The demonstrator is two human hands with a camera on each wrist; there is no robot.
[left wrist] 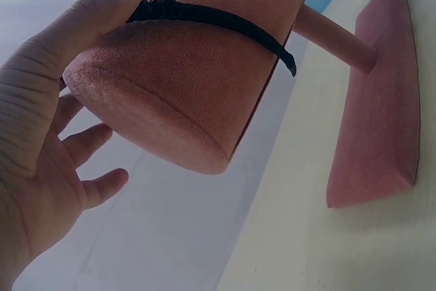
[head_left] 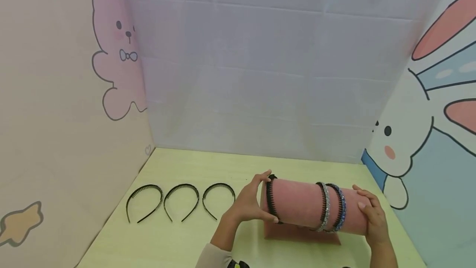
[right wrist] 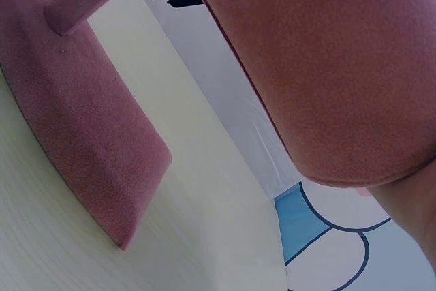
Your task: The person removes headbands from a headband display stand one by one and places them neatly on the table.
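Observation:
A pink velvet headband stand (head_left: 297, 202) has a horizontal roll on a short post above a flat base (left wrist: 381, 107). Near the roll's left end sits a black toothed headband (head_left: 271, 199); my left hand (head_left: 247, 202) pinches it between thumb and fingers, the thumb on its fabric-wrapped band in the left wrist view. My right hand (head_left: 374, 219) grips the roll's right end, mostly hidden behind it in the right wrist view. Toward that end the roll also carries a silver glittery headband (head_left: 326, 208) and a blue glittery headband (head_left: 342, 209), side by side.
Three black toothed headbands lie in a row on the pale yellow table: a left one (head_left: 161, 197), a middle one (head_left: 198, 197) and a right one (head_left: 219, 184) beside my left forearm. Cartoon-printed walls (head_left: 409, 135) and a plain back sheet (head_left: 241, 73) enclose the table.

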